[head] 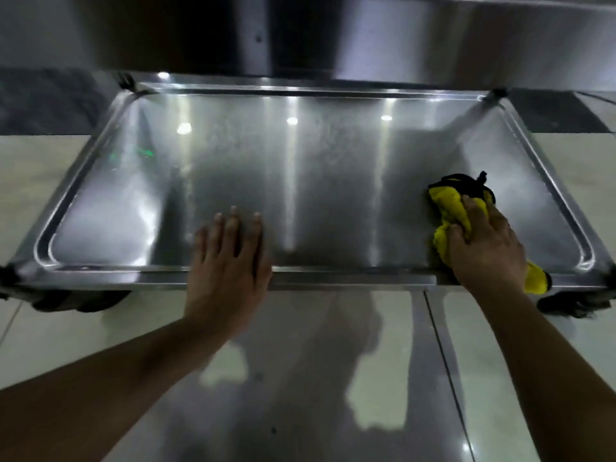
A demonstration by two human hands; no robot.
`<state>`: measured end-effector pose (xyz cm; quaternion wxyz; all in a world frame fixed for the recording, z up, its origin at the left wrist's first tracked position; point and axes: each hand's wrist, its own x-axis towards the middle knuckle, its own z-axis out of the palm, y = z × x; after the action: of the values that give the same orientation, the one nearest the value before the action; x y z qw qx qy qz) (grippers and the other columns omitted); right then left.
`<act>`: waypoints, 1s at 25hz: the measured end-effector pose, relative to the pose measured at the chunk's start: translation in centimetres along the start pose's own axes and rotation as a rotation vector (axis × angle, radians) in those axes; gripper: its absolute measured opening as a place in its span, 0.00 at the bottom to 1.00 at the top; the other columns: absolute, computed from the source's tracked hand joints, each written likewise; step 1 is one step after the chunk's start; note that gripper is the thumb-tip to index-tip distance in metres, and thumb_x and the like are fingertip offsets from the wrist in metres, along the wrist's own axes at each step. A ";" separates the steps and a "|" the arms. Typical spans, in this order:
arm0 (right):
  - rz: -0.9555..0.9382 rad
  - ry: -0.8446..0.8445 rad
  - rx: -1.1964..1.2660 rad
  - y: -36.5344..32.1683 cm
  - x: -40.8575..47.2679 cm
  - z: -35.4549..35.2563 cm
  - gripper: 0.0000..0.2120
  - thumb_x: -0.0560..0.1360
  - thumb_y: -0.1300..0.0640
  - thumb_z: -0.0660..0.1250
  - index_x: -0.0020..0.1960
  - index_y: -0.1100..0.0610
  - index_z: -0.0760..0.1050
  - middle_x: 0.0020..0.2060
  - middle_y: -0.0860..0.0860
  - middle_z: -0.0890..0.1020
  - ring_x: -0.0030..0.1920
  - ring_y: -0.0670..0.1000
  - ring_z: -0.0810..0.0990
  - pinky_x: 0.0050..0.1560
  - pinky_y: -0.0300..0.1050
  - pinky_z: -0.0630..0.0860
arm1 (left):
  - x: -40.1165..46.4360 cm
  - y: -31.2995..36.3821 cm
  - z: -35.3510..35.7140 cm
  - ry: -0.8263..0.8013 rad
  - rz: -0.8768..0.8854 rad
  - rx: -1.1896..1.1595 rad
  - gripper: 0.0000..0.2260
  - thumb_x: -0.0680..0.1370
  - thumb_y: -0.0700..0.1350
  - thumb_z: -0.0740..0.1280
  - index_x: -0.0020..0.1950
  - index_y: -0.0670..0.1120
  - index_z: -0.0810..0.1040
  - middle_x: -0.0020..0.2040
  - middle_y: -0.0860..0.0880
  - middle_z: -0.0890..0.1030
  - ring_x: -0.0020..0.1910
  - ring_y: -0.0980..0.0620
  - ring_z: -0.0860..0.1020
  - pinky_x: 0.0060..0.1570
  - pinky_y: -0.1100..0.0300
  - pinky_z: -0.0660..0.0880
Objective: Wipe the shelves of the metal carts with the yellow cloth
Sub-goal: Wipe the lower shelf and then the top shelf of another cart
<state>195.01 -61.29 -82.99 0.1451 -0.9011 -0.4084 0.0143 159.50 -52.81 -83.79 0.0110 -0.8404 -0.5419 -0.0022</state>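
Yellow cloth [453,208], black-edged, bunched on steel shelf [300,181].

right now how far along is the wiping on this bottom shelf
Done: cannot tell; the shelf shows only glare and streaks. In hand: the right hand presses the yellow cloth on the shelf's near right corner, while the left hand lies flat on the near edge. Left: likely the middle and left side.
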 end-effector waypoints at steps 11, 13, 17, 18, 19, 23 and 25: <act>-0.410 -0.165 0.021 -18.9 -4.9 5.6 0.29 0.81 0.45 0.59 0.81 0.44 0.56 0.81 0.57 0.56 0.76 0.64 0.62 0.77 0.58 0.58 | -3.0 -3.3 0.3 -0.029 -0.134 -0.087 0.28 0.83 0.58 0.42 0.83 0.53 0.48 0.83 0.41 0.49 0.82 0.41 0.50 0.78 0.44 0.45; -0.562 -0.158 0.030 -19.7 -6.7 6.0 0.28 0.80 0.45 0.60 0.80 0.42 0.60 0.80 0.56 0.60 0.75 0.64 0.66 0.75 0.58 0.63 | -3.0 -3.3 0.3 -0.036 -0.130 -0.094 0.29 0.83 0.59 0.40 0.83 0.54 0.46 0.83 0.42 0.46 0.82 0.41 0.47 0.78 0.44 0.44; -0.412 -0.250 0.056 -22.4 -0.8 5.9 0.29 0.82 0.45 0.57 0.81 0.42 0.55 0.82 0.53 0.55 0.78 0.61 0.60 0.78 0.58 0.56 | -2.7 -3.6 0.2 -0.048 -0.083 -0.125 0.28 0.84 0.58 0.43 0.83 0.54 0.45 0.83 0.42 0.44 0.82 0.42 0.45 0.79 0.46 0.42; -0.340 -0.246 0.075 -23.4 -0.6 6.2 0.29 0.82 0.44 0.57 0.81 0.43 0.55 0.82 0.54 0.54 0.79 0.61 0.59 0.78 0.58 0.55 | -2.8 -4.3 0.2 -0.039 -0.038 -0.132 0.28 0.84 0.58 0.43 0.83 0.54 0.46 0.83 0.42 0.45 0.82 0.42 0.46 0.79 0.47 0.43; -0.300 -0.217 0.082 -24.3 -1.5 6.4 0.28 0.82 0.45 0.56 0.81 0.44 0.56 0.81 0.55 0.54 0.78 0.62 0.59 0.78 0.58 0.55 | -3.1 -5.4 0.1 -0.036 -0.007 -0.129 0.28 0.83 0.58 0.41 0.83 0.54 0.48 0.84 0.43 0.46 0.82 0.43 0.47 0.79 0.47 0.43; -0.438 -0.097 0.090 -24.0 -8.4 6.8 0.28 0.80 0.45 0.54 0.80 0.45 0.61 0.79 0.59 0.61 0.74 0.66 0.66 0.75 0.60 0.61 | -5.1 -15.3 -0.2 0.000 -0.316 -0.031 0.31 0.81 0.65 0.39 0.83 0.55 0.43 0.83 0.39 0.42 0.82 0.39 0.41 0.80 0.43 0.42; -0.470 -0.091 0.045 -24.3 -8.4 7.1 0.29 0.79 0.45 0.52 0.79 0.46 0.61 0.79 0.58 0.62 0.74 0.65 0.66 0.75 0.60 0.61 | -6.6 -18.9 0.4 -0.025 -0.416 -0.069 0.33 0.79 0.69 0.36 0.82 0.58 0.39 0.82 0.39 0.38 0.81 0.42 0.37 0.80 0.44 0.41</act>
<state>170.63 -50.61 -83.92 0.1458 -0.7763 -0.6126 0.0297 139.54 -51.02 -83.97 -0.0254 -0.7103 -0.7033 -0.0126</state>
